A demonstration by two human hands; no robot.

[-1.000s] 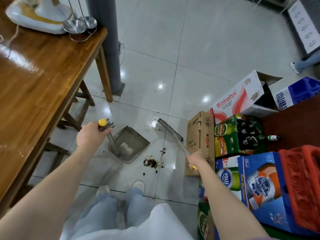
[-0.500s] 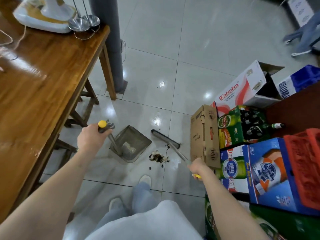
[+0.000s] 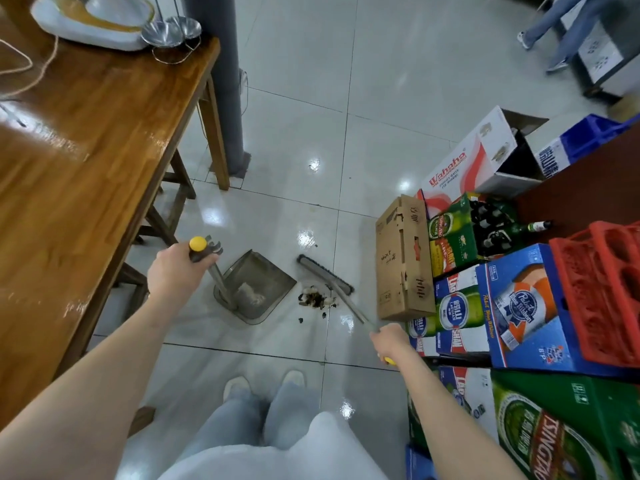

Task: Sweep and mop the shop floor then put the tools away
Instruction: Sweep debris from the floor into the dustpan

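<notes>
My left hand point(image 3: 175, 271) grips the yellow-capped handle of a grey long-handled dustpan point(image 3: 258, 287), which stands on the tiled floor with some pale debris inside. My right hand point(image 3: 391, 342) grips the yellow-ended handle of a broom point(image 3: 325, 273); its dark brush head lies on the floor just behind a small pile of dark rubbish point(image 3: 315, 299). The pile sits right of the dustpan's open mouth, a short gap away. A few crumbs lie in front of it.
A wooden table point(image 3: 86, 161) with stools beneath fills the left. A grey pillar point(image 3: 227, 81) stands behind it. Stacked beer cartons point(image 3: 457, 306), a brown cardboard box point(image 3: 403, 258) and a red crate point(image 3: 602, 289) line the right. A person's legs point(image 3: 557, 26) show at far top right.
The broom head has swept leftward toward the dustpan, pushing the rubbish pile closer to its mouth. My feet shifted together. The dustpan has hardly moved.
</notes>
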